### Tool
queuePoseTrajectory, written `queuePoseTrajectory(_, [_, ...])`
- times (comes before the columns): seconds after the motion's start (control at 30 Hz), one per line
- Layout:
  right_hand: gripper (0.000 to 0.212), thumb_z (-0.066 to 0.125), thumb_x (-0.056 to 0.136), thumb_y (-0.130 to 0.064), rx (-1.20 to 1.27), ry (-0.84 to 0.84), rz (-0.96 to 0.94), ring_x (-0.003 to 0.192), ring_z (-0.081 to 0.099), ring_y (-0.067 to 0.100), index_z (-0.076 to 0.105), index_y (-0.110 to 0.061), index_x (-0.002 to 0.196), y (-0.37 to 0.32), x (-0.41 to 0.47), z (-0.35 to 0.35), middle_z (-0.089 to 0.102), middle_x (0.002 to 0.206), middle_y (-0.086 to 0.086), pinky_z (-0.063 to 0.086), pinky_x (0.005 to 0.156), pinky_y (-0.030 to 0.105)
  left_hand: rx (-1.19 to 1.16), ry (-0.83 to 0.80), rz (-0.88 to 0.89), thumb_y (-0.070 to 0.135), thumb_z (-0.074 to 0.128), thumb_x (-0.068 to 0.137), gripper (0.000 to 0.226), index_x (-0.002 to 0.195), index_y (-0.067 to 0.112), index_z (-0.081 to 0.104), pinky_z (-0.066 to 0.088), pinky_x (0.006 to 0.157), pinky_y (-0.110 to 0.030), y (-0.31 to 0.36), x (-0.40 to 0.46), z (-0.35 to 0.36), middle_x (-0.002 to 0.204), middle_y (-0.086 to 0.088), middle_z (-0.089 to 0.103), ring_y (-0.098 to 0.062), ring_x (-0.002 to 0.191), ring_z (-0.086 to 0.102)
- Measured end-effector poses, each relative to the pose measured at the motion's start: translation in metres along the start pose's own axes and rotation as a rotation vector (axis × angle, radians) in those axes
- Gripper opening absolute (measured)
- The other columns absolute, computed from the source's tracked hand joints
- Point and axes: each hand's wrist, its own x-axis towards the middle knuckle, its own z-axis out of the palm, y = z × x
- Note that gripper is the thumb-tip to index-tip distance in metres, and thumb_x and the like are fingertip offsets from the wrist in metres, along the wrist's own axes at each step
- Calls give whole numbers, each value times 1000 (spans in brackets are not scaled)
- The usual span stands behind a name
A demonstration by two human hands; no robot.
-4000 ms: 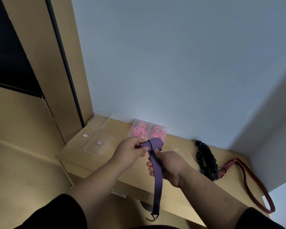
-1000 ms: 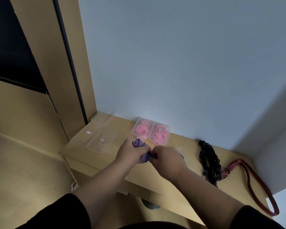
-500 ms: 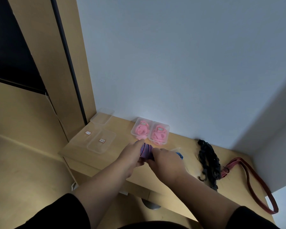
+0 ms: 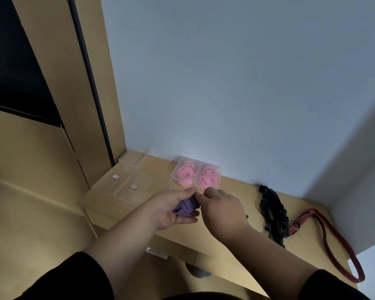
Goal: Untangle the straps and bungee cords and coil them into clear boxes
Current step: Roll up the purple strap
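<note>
Progress roughly midway: two boxes (image 4: 196,174) of pink coils filled at frame centre, and the left hand (image 4: 168,209) cups a purple-striped cord (image 4: 186,206) wound into a bundle while the right hand (image 4: 221,208) pinches its end. Black cords (image 4: 272,213) and a red strap (image 4: 329,237) lie loose on the surface (image 4: 230,239) lower right; empty boxes (image 4: 133,187) wait centre-left.

We see a pale blue-grey wall (image 4: 236,83) filling most of the view, meeting a second wall (image 4: 359,191) at a shadowed corner on the right. A light wooden desk (image 4: 160,187) stands against it. To the left rises a tall wooden cabinet panel (image 4: 59,72) with a dark vertical strip (image 4: 89,83) (a gap or a trim, we cannot tell), and a black area (image 4: 11,61) beside it
</note>
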Motion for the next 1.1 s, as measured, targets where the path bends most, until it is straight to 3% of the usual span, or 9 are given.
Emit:
queuePoseTrajectory(0.1, [38, 78, 73, -20, 74, 19, 85, 66, 63, 24, 73, -19, 110, -5, 0, 0, 64, 85, 1, 44, 43, 30, -119, 109, 77, 25, 78, 85, 20, 95, 9, 73, 53, 48, -25, -6, 5, 10, 75, -12, 72, -24, 60, 69])
queuePoseTrajectory(0.23, [46, 54, 100, -37, 365, -65, 226, 102, 62, 20, 55, -22, 143, -9, -7, 7, 58, 126, -1, 52, 74, 32, -125, 128, 243, 16, 73, 89, 11, 96, 9, 70, 49, 48, -24, -4, 9, 11, 70, -8, 71, -19, 57, 65])
queuePoseTrajectory(0.37, [20, 58, 101, -28, 803, 81, 478, 95, 55, 0, 75, -25, 111, -6, -4, 6, 65, 103, -9, 38, 77, 5, -38, 136, 353, 13, 71, 90, 8, 97, 10, 67, 47, 48, -24, -2, 11, 11, 74, -7, 73, -18, 57, 66])
queuePoseTrajectory(0.47, [28, 59, 99, -37, 896, -20, 724, 69, 55, 2, 71, -24, 77, 0, 0, 7, 64, 75, -12, 45, 66, 23, -3, 140, 430, 12, 74, 88, 10, 96, 9, 69, 49, 49, -26, 3, 13, 7, 82, -10, 74, -19, 62, 66])
queuePoseTrajectory(0.53, [40, 58, 98, -45, 1133, -168, 911, 56, 53, 11, 70, -10, 82, 3, 1, 6, 62, 69, -2, 52, 61, 37, 27, 84, 486, 12, 74, 87, 5, 91, 14, 73, 49, 50, -26, 6, 13, 5, 83, -8, 73, -16, 64, 65])
queuePoseTrajectory(0.67, [55, 49, 99, -59, 1645, -495, 1162, 59, 66, 24, 66, -7, 93, 2, 0, 3, 67, 72, 9, 58, 60, 34, 132, -66, 547, 17, 79, 81, 9, 89, 21, 79, 49, 55, -25, 9, 10, 5, 83, -5, 72, -14, 70, 65])
queuePoseTrajectory(0.8, [39, 52, 100, -42, 1769, -652, 1232, 68, 73, 25, 67, -6, 96, 7, -2, 3, 73, 80, 13, 60, 62, 33, 228, -143, 543, 28, 84, 66, 32, 94, 16, 75, 48, 52, -26, 6, 6, 11, 82, -7, 72, -16, 67, 64])
queuePoseTrajectory(1.0, [42, 44, 104, -20, 1998, -635, 1160, 76, 75, 21, 77, -6, 83, 4, -5, 11, 73, 87, 15, 62, 66, 31, 272, -224, 531, 23, 88, 60, 41, 90, 12, 64, 52, 59, -30, -4, 3, 15, 79, -4, 69, -19, 70, 65])
queuePoseTrajectory(1.1, [32, 41, 105, -11, 2008, -537, 1135, 68, 71, 14, 73, -6, 99, 2, -2, 14, 72, 82, 10, 61, 66, 28, 303, -245, 533, 17, 87, 63, 35, 91, 13, 68, 52, 63, -31, -8, 3, 14, 80, -5, 70, -22, 72, 64])
